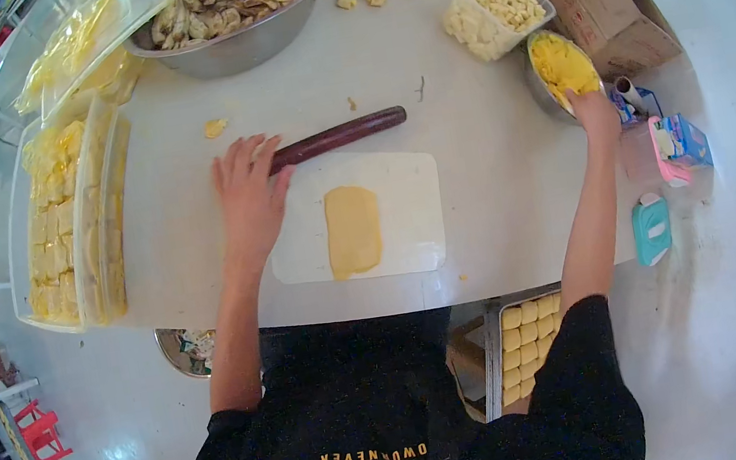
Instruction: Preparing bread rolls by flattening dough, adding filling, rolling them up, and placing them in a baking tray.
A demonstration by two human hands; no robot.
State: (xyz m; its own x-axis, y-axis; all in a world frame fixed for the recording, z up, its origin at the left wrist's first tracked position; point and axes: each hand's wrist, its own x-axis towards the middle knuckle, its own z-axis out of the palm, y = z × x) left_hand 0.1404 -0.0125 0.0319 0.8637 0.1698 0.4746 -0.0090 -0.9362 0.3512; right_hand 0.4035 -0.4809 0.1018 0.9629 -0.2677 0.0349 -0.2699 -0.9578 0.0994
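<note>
The right hand dips into a bowl of yellow paste.

One dough sheet, one rod

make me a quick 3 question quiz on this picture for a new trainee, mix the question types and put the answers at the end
1. Which hand reaches into the bowl of yellow paste?
2. True or false: the flat dough sheet lies on the white board.
3. The left hand is at one end of which thing?
A) the cardboard box
B) the dark rolling pin
C) the turquoise pack

Key:
1. The right hand.
2. True.
3. B.
</note>
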